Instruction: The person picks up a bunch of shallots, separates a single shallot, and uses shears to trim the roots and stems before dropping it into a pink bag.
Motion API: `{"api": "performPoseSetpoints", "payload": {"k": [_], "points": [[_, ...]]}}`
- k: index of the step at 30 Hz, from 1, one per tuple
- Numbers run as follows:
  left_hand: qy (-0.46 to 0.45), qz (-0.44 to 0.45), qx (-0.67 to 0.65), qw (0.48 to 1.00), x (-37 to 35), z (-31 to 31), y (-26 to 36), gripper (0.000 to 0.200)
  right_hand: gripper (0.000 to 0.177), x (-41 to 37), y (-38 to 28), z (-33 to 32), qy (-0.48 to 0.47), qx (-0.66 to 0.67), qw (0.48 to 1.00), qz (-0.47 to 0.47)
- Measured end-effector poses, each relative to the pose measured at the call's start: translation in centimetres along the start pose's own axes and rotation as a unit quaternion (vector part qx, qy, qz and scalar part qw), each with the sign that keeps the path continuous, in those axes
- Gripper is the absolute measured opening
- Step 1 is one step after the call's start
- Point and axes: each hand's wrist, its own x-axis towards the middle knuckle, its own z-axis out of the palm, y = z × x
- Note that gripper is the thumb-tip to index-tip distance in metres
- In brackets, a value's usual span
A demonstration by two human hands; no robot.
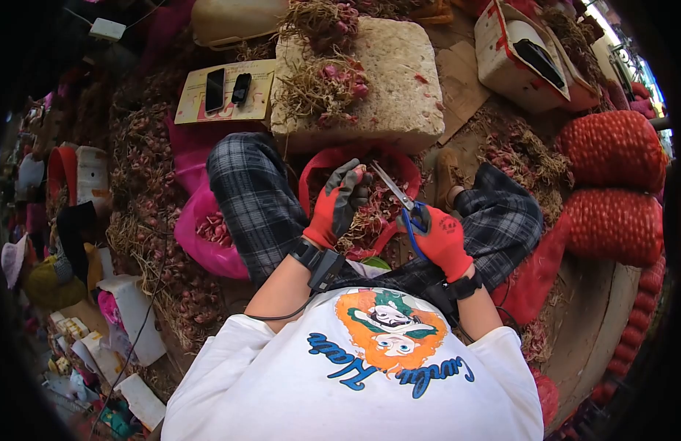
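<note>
My left hand (pixel 334 204), in a red and grey work glove, is closed around a small shallot (pixel 359 170) that shows at the fingertips. In my right hand (pixel 445 239), gloved in red, are scissors (pixel 396 187) with blue handles. Their blades point up and left towards the shallot, apart from it. Both hands are above a red tub (pixel 306 182) between my legs, which holds loose shallots and trimmings (pixel 373 220). Just beyond the tub stands a pale foam block (pixel 403 73), with a dry-stalked bunch of shallots (pixel 333 84) on top.
A phone (pixel 215 90) and a small black device (pixel 241 89) lie on a yellow board at the upper left. Pink bags (pixel 208 213) and heaped shallots (pixel 145 169) are on the left. Full red net sacks (pixel 612 154) stand at right, near a foam box (pixel 502 66).
</note>
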Motion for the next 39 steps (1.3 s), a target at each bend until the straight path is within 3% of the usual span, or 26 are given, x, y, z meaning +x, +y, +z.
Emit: {"api": "performPoseSetpoints", "payload": {"k": [3,6,9,12,15,21,24,27,39], "points": [[0.006,0.027,0.036,0.999,0.1,0.1,-0.4,0.042,0.034,-0.3,-0.1,0.5,0.001,-0.043,0.999,-0.023],[0.028,-0.045,0.073,0.996,-0.1,-0.1,-0.2,0.042,0.034,-0.4,0.9,0.8,-0.056,-0.041,0.998,-0.007],[-0.017,-0.106,0.008,0.994,-0.3,-0.3,0.1,0.040,0.032,-0.3,1.3,1.1,-0.015,-0.063,0.998,-0.012],[0.024,-0.149,-0.105,0.983,-0.4,-0.6,0.5,0.039,0.034,0.0,1.1,0.0,0.017,-0.104,0.992,-0.070],[0.024,-0.173,-0.077,0.982,-0.2,-1.5,0.3,0.042,0.035,0.1,0.7,-1.2,0.030,-0.143,0.983,-0.108],[0.019,-0.164,0.031,0.986,0.0,-1.7,0.3,0.050,0.038,0.3,1.8,-2.0,-0.021,-0.163,0.981,-0.100],[0.068,-0.132,0.173,0.974,-0.6,-0.4,0.8,0.056,0.040,0.4,1.7,-2.9,-0.029,-0.071,0.993,-0.095],[0.059,-0.109,0.220,0.968,-0.8,0.1,1.1,0.058,0.041,0.6,2.3,-4.0,-0.060,-0.113,0.988,-0.092],[0.008,-0.116,0.261,0.958,-1.0,0.4,1.1,0.058,0.039,0.4,3.9,-4.3,-0.090,-0.126,0.984,-0.088]]}}
